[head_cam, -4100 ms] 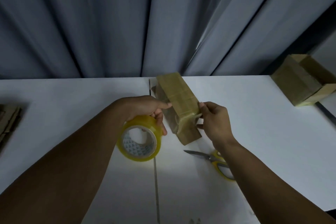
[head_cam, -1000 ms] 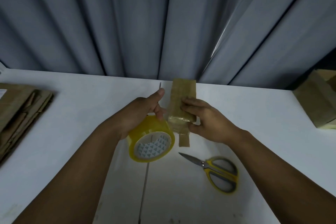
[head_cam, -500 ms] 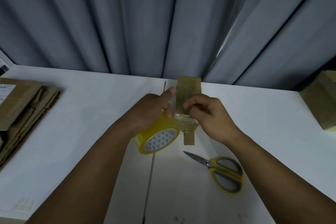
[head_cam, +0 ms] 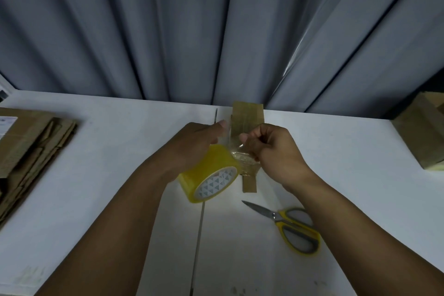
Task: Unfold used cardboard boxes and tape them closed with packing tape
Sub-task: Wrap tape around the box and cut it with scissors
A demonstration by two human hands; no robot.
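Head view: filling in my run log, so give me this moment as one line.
left hand: holds tape roll | right hand: pinches tape end at small box | scissors: lying on table

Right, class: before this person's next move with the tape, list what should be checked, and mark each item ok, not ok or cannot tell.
1. Left hand grips the tape roll: ok.
2. Right hand pinches the tape end: ok.
3. Tape end stuck down on the small box: cannot tell, the hands hide it.
4. Scissors lie on the table, probably within the right hand's reach: ok.
5. Box flaps fully shut: cannot tell.
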